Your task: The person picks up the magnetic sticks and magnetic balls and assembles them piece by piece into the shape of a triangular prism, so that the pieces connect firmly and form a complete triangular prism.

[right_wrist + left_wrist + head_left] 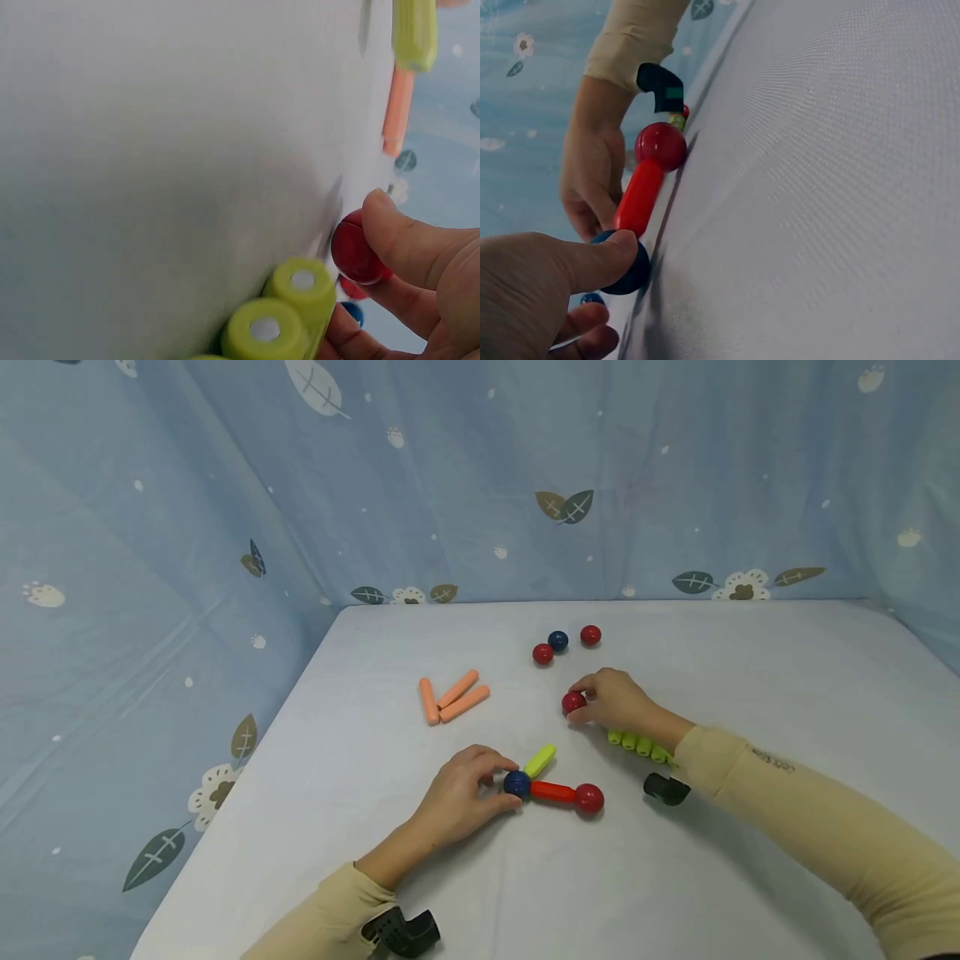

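My left hand pinches a dark blue ball between thumb and fingers. From that ball run a red rod, ending in a red ball, and a yellow-green rod whose far end is free. My right hand holds another red ball, with the thumb on one side and fingers on the other, as the right wrist view shows. Beside and partly under that hand lies a row of yellow-green rods, their round ends showing pale discs in the right wrist view.
Several orange rods lie on the white tabletop at the left. At the back are a blue ball and two red balls, one near and one farther right. A patterned blue curtain hangs behind.
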Tool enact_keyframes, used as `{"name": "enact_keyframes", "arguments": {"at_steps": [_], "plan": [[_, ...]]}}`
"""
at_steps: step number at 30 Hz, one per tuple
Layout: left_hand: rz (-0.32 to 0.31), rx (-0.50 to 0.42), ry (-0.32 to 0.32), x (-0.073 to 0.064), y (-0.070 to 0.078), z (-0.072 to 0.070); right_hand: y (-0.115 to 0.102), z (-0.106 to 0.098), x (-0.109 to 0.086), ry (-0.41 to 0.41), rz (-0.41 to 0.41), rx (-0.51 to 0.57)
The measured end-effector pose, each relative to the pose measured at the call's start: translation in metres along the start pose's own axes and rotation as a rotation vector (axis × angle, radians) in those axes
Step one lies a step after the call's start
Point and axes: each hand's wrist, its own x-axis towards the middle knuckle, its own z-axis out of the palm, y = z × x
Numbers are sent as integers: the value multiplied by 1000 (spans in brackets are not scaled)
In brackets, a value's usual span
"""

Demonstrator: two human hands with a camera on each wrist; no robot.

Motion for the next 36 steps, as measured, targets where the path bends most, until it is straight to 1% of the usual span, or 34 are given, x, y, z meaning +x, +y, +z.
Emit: {"name": "enact_keyframes", "arguments": {"at_steps": [3, 6, 9, 12, 16, 24, 36], "plan": [[8, 15, -5, 1, 1, -1, -4, 3, -7, 5, -45, -14], [9, 24, -10, 2, 3, -2, -8, 5, -14, 0, -70, -13], [13, 25, -9, 2, 2, -1, -10, 8, -20, 0, -93, -38], [18, 31, -8, 3, 3, -1, -10, 10, -26, 13, -124, -76], [14, 31, -10, 4, 3, -2, -8, 13, -32, 30, -157, -94], [5, 22, -6, 2, 1, -1, -7, 16, -35, 50, -177, -112], [-5, 24, 3, 0, 2, 1, -8, 19, -40, 35, -243, -129]]}}
